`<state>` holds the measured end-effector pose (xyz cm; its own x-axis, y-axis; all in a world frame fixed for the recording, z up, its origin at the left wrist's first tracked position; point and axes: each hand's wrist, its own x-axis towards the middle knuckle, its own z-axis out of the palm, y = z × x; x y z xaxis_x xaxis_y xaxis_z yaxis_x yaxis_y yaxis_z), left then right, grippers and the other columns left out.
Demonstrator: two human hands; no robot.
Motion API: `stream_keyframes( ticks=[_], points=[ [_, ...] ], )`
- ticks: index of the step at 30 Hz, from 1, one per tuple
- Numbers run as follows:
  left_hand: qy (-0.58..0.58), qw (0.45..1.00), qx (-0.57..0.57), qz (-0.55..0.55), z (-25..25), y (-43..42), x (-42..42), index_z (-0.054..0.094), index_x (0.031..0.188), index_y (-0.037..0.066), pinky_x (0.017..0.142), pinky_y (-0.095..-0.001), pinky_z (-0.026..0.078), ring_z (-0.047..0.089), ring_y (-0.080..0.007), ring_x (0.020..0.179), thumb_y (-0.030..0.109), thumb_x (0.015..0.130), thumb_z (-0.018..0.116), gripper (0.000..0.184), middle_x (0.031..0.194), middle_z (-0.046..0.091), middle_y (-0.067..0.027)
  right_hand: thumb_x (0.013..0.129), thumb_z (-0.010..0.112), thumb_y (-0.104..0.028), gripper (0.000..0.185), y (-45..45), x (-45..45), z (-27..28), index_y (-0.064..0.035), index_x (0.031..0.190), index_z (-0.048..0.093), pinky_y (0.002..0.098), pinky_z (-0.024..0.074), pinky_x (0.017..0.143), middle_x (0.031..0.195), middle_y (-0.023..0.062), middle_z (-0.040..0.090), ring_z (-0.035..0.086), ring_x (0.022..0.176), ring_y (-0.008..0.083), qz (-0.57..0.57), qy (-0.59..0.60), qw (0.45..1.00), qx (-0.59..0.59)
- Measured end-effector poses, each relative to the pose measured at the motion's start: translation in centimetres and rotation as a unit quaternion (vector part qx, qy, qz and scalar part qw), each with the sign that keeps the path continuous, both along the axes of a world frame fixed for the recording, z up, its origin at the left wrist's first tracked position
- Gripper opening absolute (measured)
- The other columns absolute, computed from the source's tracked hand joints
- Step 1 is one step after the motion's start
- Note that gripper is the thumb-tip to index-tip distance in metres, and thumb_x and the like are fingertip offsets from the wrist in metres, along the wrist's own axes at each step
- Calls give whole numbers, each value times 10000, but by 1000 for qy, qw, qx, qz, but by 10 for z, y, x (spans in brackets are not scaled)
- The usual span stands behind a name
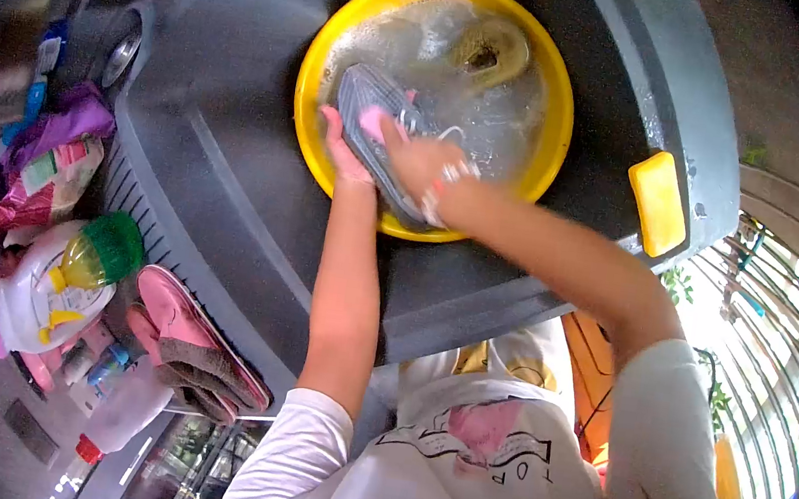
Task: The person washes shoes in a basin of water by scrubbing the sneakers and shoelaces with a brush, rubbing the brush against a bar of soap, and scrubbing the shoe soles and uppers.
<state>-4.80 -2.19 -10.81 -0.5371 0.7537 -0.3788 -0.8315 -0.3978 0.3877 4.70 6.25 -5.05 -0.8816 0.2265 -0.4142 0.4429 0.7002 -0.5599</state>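
Sink [217, 175], dark grey, fills most of the view, with a yellow basin [560, 119] standing in it, holding cloudy, sudsy water. Pink slippers [177, 313] lie just beside the sink's left edge. A grey shoe [381, 158] with a ribbed surface is in the basin's near left part, tilted, one end by the basin's near rim. A second, olive shoe [510, 62] lies in the water at the far side, well apart from both hands. The left hand [344, 149] grips the grey shoe along its left edge, thumb out to the side, most fingers hidden. The right hand [423, 164], blurred, is over the same shoe from the right, closed around a small pink piece [373, 123], pressed against the ribs; exactly what it is I cannot tell.
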Motion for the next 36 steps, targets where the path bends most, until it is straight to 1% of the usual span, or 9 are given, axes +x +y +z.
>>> stream_keyframes(
  ticks=[3, 6, 13, 16, 19, 21, 23, 27, 36],
  points=[
    [-2, 997, 70, -42, -1, 4, 5, 341, 1336, 85, 995, -441, 333, 397, -285, 1201, 612, 756, 540, 809, 1311, 412, -130, 904, 345, -201, 437, 12, 11, 44, -52, 1311, 286, 475, 492, 683, 869, 254, 617, 623, 785, 386, 77, -66, 995, -9],
    [-2, 995, -97, 31, 1, 8, 9, 327, 1336, 65, 975, -451, 351, 429, -300, 1163, 644, 709, 572, 888, 1288, 425, -154, 905, 330, -206, 389, 21, -46, 27, -47, 1260, 347, 472, 500, 673, 866, 246, 623, 633, 779, 370, -22, -25, 999, -9],
    [-7, 1000, 28, -7, 13, 7, 1, 289, 1342, 49, 967, -544, 323, 392, -421, 1160, 697, 689, 535, 952, 1301, 391, -209, 847, 421, -151, 496, 10, 11, 43, -20, 1306, 284, 442, 513, 576, 782, 249, 623, 644, 680, 344, 129, -57, 990, 1],
    [-37, 998, 26, -32, 14, 17, 3, 301, 1341, 69, 975, -543, 314, 394, -419, 1161, 705, 688, 523, 938, 1302, 386, -216, 850, 405, -154, 520, 29, -51, 21, -65, 1341, 258, 438, 512, 578, 776, 224, 630, 640, 668, 352, 21, 45, 993, 109],
    [-19, 999, -23, 44, 27, 19, 7, 300, 1335, 49, 916, -518, 394, 471, -418, 1086, 721, 691, 495, 951, 1263, 435, -214, 858, 401, -158, 513, -8, 1, 21, -94, 1346, 255, 441, 512, 573, 752, 216, 627, 638, 658, 353, 15, 63, 997, 50],
    [-40, 998, 49, -4, 21, 10, -5, 314, 1338, 90, 922, -513, 391, 459, -409, 1104, 725, 688, 493, 926, 1282, 417, -195, 872, 390, -170, 513, -6, 36, 57, -123, 1358, 231, 466, 501, 551, 746, 226, 619, 633, 649, 362, 121, -74, 989, 48],
    [-35, 998, 41, -38, 23, 14, -1, 336, 1328, 89, 925, -509, 390, 456, -406, 1107, 722, 688, 498, 915, 1282, 416, -194, 866, 404, -157, 520, 5, 14, 42, -101, 1356, 238, 455, 500, 525, 707, 230, 610, 632, 636, 362, 48, 19, 997, 58],
    [-2, 999, 0, 39, 41, 31, 11, 342, 1307, 15, 916, -503, 399, 492, -396, 1068, 719, 684, 512, 955, 1209, 485, -213, 861, 406, -145, 503, -12, 23, 44, -66, 1335, 255, 453, 500, 534, 719, 229, 613, 631, 641, 365, 33, 11, 999, 23],
    [-18, 999, 20, 24, 32, 26, 13, 339, 1319, 104, 893, -532, 407, 449, -402, 1106, 721, 629, 572, 955, 1259, 423, -198, 858, 398, -112, 418, -5, -28, 11, -18, 1253, 301, 457, 496, 518, 753, 248, 611, 629, 646, 362, -10, 115, 991, 61]
  ],
)
